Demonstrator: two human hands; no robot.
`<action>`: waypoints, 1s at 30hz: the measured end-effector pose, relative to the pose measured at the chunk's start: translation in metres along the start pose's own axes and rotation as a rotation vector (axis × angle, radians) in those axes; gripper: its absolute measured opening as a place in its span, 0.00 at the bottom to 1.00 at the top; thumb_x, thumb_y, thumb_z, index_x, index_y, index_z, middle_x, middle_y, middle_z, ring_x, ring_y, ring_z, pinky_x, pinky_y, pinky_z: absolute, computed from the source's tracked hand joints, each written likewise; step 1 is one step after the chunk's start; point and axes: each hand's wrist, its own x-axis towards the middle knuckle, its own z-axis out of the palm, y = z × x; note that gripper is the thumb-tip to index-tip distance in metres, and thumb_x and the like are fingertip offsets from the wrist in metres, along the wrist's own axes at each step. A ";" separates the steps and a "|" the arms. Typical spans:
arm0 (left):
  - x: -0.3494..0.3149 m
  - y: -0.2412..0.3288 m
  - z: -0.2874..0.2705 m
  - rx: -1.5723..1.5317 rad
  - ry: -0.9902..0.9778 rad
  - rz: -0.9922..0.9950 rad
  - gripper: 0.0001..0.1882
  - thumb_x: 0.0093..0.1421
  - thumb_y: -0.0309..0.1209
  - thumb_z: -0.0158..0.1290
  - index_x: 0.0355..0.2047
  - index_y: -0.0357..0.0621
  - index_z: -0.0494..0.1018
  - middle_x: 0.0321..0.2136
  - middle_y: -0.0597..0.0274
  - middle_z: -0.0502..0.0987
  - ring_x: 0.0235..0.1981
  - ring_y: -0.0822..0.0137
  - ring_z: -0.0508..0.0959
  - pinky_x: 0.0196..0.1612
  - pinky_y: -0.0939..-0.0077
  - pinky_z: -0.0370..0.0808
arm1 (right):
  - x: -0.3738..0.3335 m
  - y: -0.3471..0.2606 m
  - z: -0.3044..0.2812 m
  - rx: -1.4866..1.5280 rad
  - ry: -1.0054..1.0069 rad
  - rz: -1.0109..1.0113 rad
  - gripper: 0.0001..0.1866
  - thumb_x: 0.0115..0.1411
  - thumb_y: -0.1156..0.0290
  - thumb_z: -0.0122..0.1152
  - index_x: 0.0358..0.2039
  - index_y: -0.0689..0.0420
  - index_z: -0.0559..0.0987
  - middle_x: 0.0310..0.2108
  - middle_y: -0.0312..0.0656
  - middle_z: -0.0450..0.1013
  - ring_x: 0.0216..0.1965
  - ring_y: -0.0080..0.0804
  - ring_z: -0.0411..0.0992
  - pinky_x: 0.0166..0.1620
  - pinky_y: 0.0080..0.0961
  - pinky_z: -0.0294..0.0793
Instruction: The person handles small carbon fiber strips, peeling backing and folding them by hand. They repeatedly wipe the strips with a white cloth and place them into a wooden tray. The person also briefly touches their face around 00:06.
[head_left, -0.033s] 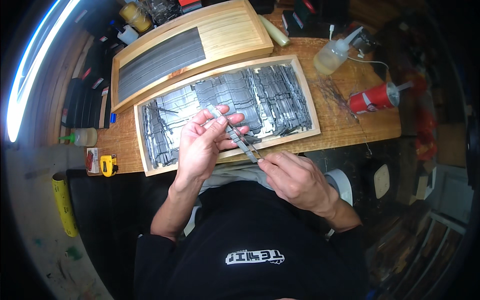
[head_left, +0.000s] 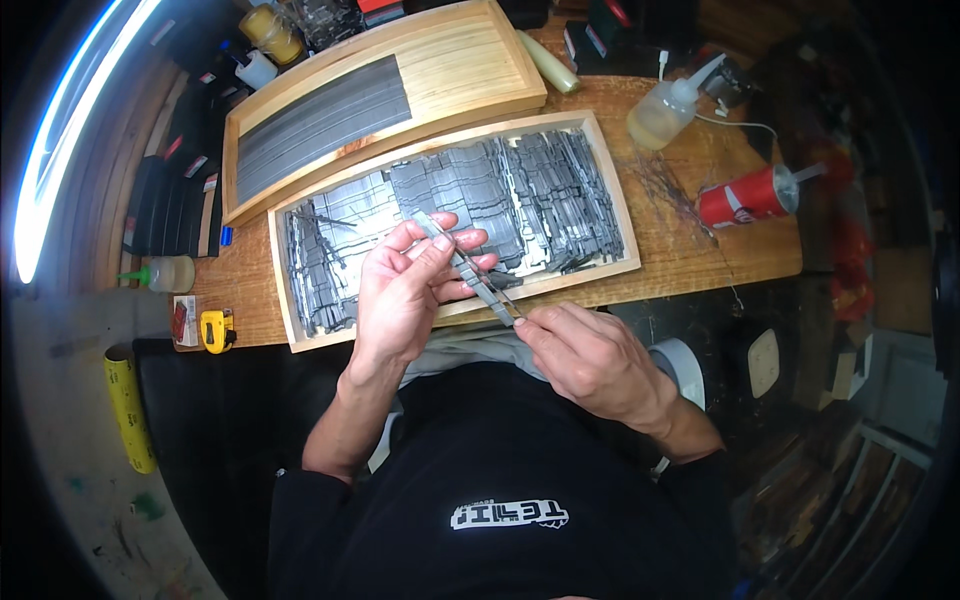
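Note:
My left hand (head_left: 400, 275) is closed on a thin grey strip (head_left: 480, 285), pinched under the thumb with the other fingers spread behind it. The strip slants down to the right, and its lower end reaches the fingertips of my right hand (head_left: 590, 355). That hand is closed in a pinch on a slim two-pronged tool like tweezers (head_left: 513, 306), lying close along the strip; whether the two touch is too fine to tell. Below both hands, a shallow wooden tray (head_left: 617, 200) holds many dark grey strips (head_left: 455, 185) laid in overlapping rows.
Behind the tray lies a second wooden frame (head_left: 480, 60), partly covered with grey strips. A squeeze bottle (head_left: 660, 112) and a tipped red can (head_left: 745, 195) are on the right of the wooden bench (head_left: 690, 250). A yellow tape measure (head_left: 215, 330) sits at the left front edge.

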 end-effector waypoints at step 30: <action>-0.010 0.005 -0.014 -0.059 -0.104 -0.046 0.11 0.73 0.27 0.53 0.53 0.36 0.72 0.41 0.51 0.82 0.45 0.54 0.87 0.40 0.74 0.89 | 0.011 0.012 0.018 0.461 -0.008 0.046 0.13 0.55 0.80 0.74 0.42 0.65 0.84 0.39 0.49 0.83 0.38 0.41 0.83 0.41 0.30 0.83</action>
